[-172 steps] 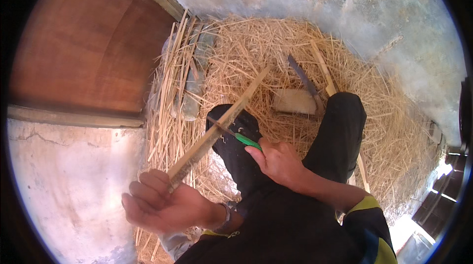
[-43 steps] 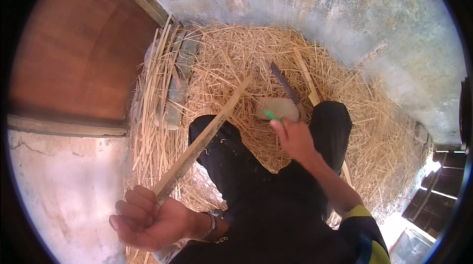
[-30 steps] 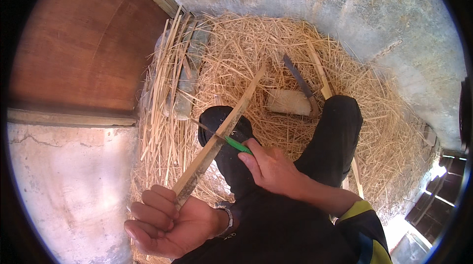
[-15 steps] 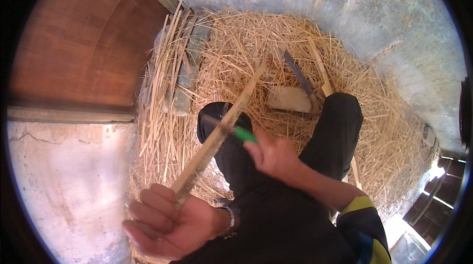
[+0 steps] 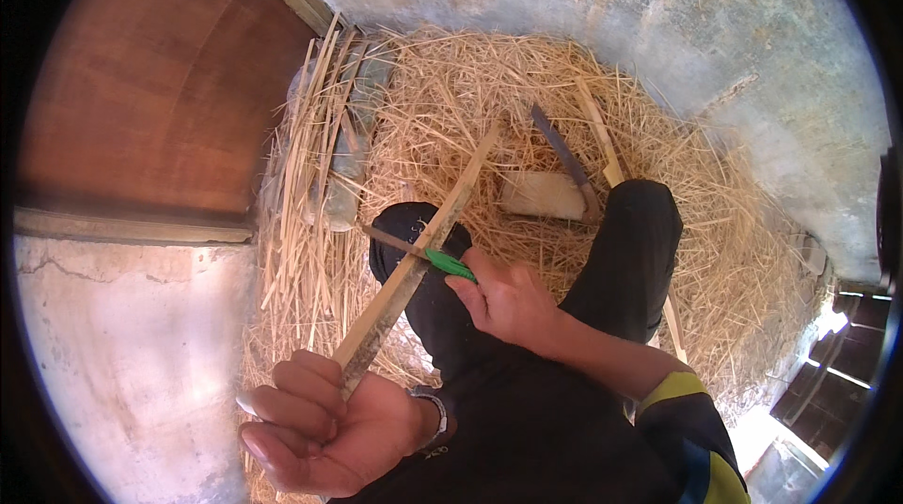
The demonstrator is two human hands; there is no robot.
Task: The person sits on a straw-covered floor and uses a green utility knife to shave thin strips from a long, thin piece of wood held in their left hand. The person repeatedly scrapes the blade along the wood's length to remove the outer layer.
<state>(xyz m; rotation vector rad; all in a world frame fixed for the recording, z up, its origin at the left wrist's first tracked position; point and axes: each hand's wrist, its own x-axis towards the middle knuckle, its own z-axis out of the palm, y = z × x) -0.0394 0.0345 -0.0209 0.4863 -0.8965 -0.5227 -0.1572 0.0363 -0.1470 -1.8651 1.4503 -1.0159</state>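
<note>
My left hand [image 5: 343, 433] is closed around the lower end of a long split bamboo strip [image 5: 388, 302], which slants up and away over my left knee. The strip shows a pale side and a darker, mottled side. In my right hand [image 5: 515, 302] is a knife [image 5: 450, 263] with a green handle. Its dark, narrow blade lies across the middle of the strip and points left. The strip's far end is above the shavings on the floor.
Straw-like shavings [image 5: 451, 81] cover the floor. Beyond my knees a dark curved blade [image 5: 564, 151] rests by a pale block [image 5: 543, 195]. Another bamboo strip [image 5: 599, 128] lies to their right. Thin slivers [image 5: 315, 128] are heaped at left, near a brown wooden door [image 5: 160, 81].
My right hand and the knife have shifted slightly down and right along the strip. The blade is sharper to see now. My left hand keeps its hold.
</note>
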